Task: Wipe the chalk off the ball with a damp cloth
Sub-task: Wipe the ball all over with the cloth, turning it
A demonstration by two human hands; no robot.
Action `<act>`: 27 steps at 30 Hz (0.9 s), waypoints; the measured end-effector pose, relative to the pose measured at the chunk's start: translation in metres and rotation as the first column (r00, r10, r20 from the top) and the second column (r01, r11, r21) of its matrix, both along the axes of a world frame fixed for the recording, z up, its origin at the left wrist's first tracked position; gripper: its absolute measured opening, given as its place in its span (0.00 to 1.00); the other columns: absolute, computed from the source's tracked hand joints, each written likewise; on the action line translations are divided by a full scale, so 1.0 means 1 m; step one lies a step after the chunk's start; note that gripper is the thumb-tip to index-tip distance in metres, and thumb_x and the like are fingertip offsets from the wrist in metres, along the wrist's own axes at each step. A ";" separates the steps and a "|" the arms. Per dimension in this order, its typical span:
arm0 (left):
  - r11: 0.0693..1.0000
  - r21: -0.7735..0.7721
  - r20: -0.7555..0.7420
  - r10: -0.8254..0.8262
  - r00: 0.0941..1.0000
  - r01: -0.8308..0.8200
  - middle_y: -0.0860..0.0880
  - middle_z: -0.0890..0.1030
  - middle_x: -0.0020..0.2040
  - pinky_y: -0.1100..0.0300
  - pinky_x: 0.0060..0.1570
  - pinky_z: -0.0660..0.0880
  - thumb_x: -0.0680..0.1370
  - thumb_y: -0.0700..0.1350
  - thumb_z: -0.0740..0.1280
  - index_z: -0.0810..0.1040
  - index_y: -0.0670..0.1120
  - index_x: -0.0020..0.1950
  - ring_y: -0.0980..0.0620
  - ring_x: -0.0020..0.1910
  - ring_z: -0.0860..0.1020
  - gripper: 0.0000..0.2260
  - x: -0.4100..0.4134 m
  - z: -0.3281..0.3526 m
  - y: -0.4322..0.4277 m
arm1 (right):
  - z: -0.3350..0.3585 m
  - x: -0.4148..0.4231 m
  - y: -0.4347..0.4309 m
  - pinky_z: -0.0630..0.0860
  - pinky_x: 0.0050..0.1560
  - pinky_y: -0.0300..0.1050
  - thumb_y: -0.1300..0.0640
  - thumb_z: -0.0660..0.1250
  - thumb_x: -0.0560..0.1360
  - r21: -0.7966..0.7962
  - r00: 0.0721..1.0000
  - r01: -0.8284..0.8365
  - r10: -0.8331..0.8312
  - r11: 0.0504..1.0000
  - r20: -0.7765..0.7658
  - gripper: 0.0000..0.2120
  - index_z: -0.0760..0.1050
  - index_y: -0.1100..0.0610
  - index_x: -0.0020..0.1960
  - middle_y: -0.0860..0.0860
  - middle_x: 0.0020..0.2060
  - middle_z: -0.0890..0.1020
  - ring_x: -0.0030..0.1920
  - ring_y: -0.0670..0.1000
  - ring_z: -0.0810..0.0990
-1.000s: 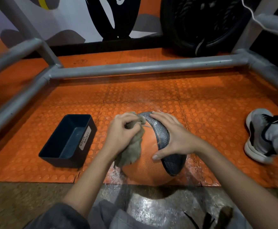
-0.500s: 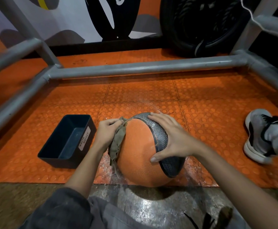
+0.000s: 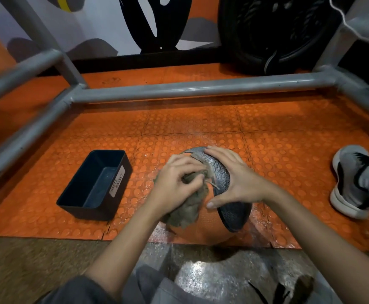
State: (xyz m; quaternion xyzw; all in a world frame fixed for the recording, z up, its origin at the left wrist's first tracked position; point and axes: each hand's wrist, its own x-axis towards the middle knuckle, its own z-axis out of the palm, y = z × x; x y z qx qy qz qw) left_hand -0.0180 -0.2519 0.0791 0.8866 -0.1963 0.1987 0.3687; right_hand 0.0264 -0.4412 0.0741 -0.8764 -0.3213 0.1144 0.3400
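The left hand (image 3: 174, 183), fingers clamped on the bunched grey-green damp cloth (image 3: 188, 212), has swept back from the left flank onto the top of the orange rubber ball with a dark textured band (image 3: 201, 231). The ball sits on the orange studded floor mat (image 3: 190, 128), with the right hand (image 3: 238, 181) pressing it steady, fingers spread flat. Another wiping stroke, I'd say.

Left hand (image 3: 174, 185) curled in a grip; right hand (image 3: 238, 178) spread flat

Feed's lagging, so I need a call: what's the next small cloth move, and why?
Probably drag the cloth down the ball: the left hand grips it bunched near the top, beside the grey band, and the right hand lies flat on that band, steadying it.
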 end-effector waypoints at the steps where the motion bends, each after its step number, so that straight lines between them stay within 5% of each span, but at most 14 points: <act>1: 0.998 -0.052 -0.006 0.038 0.999 -0.039 0.59 0.79 0.45 0.73 0.54 0.64 0.71 0.50 0.64 0.85 0.45 0.47 0.57 0.50 0.73 0.13 0.004 -0.001 0.005 | 0.001 0.000 0.001 0.47 0.75 0.56 0.32 0.76 0.53 -0.015 1.000 0.001 -0.001 1.000 -0.001 0.59 0.49 0.41 0.75 0.37 0.73 0.51 0.75 0.44 0.44; 4: 0.920 -0.303 -0.213 0.188 0.959 -0.248 0.59 0.80 0.43 0.67 0.51 0.70 0.73 0.44 0.68 0.82 0.49 0.45 0.64 0.45 0.76 0.04 0.019 -0.004 0.023 | 0.006 -0.002 0.001 0.43 0.75 0.57 0.36 0.78 0.55 -0.075 0.999 -0.031 0.031 0.997 -0.007 0.60 0.44 0.42 0.76 0.39 0.75 0.46 0.75 0.45 0.40; 7: 0.849 -0.350 -0.411 0.242 0.879 -0.397 0.52 0.80 0.46 0.63 0.49 0.72 0.76 0.39 0.68 0.83 0.45 0.46 0.56 0.49 0.77 0.05 0.028 -0.007 0.031 | 0.008 -0.002 0.000 0.40 0.75 0.56 0.38 0.78 0.56 -0.158 0.999 -0.050 0.048 0.986 -0.018 0.63 0.39 0.43 0.76 0.40 0.75 0.40 0.75 0.45 0.35; 11: 0.906 -0.295 -0.266 0.227 0.937 -0.304 0.60 0.79 0.44 0.64 0.52 0.68 0.74 0.43 0.69 0.83 0.45 0.44 0.63 0.48 0.76 0.05 0.019 -0.005 0.019 | 0.005 -0.002 0.000 0.43 0.76 0.53 0.38 0.80 0.53 -0.091 1.000 -0.019 0.020 0.996 0.013 0.64 0.44 0.46 0.77 0.41 0.76 0.44 0.76 0.46 0.40; 14: 0.977 -0.149 -0.064 0.144 0.988 -0.152 0.63 0.79 0.44 0.70 0.56 0.64 0.70 0.51 0.65 0.84 0.50 0.46 0.58 0.51 0.73 0.11 -0.002 -0.006 0.003 | 0.001 0.001 0.001 0.45 0.76 0.50 0.38 0.81 0.50 -0.050 1.000 0.015 -0.014 0.999 0.025 0.65 0.48 0.49 0.77 0.45 0.77 0.48 0.76 0.47 0.43; 20: 0.966 0.170 0.136 -0.220 0.966 0.196 0.52 0.83 0.47 0.67 0.58 0.65 0.74 0.45 0.66 0.84 0.43 0.47 0.57 0.52 0.70 0.09 -0.014 -0.009 0.003 | 0.002 0.002 -0.001 0.45 0.76 0.50 0.41 0.80 0.54 -0.073 1.000 -0.010 0.010 0.997 0.000 0.63 0.45 0.50 0.77 0.45 0.77 0.45 0.76 0.46 0.41; 24: 0.997 0.058 0.074 -0.056 0.996 0.052 0.55 0.81 0.47 0.69 0.57 0.65 0.73 0.47 0.66 0.84 0.43 0.47 0.59 0.50 0.72 0.11 0.009 -0.004 0.017 | 0.000 0.003 0.001 0.47 0.76 0.52 0.36 0.79 0.50 -0.077 1.000 -0.002 0.004 0.997 0.031 0.65 0.46 0.50 0.77 0.46 0.77 0.47 0.76 0.47 0.42; 27: 0.977 -0.142 -0.143 0.139 0.980 -0.159 0.57 0.80 0.44 0.66 0.53 0.69 0.74 0.43 0.68 0.84 0.41 0.48 0.68 0.45 0.75 0.08 0.031 0.003 0.029 | 0.001 0.001 0.000 0.45 0.76 0.52 0.35 0.76 0.52 -0.058 1.000 0.002 -0.001 0.998 0.010 0.63 0.46 0.48 0.77 0.44 0.76 0.47 0.76 0.46 0.41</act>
